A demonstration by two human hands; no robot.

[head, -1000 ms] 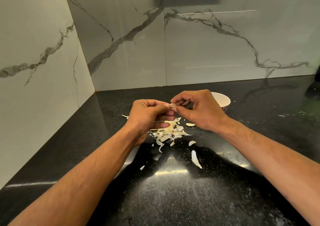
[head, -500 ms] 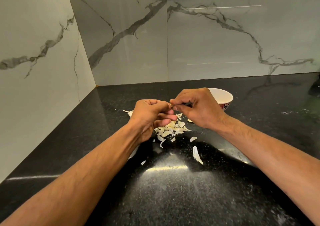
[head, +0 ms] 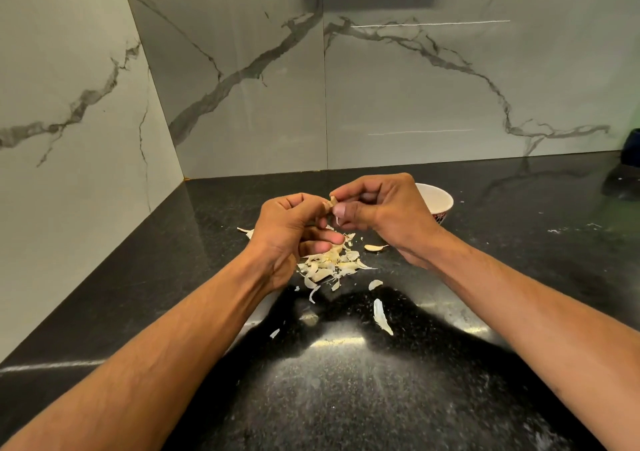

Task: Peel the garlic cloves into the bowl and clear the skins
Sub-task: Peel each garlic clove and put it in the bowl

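Hands (head: 346,215) raised slightly with clove (head: 333,202), black countertop (head: 346,398), marble walls (head: 398,87)

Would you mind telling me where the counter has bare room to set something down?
Bare counter lies right of the bowl, and along the left wall beside the left hand. It is crowded below both hands, where the skins pile up, with strays nearer the person.

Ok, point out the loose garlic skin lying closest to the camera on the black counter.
It is the long white garlic skin lying alone on the glossy black counter, nearest the viewer. The other skins lie farther back, in the skin pile under the hands.
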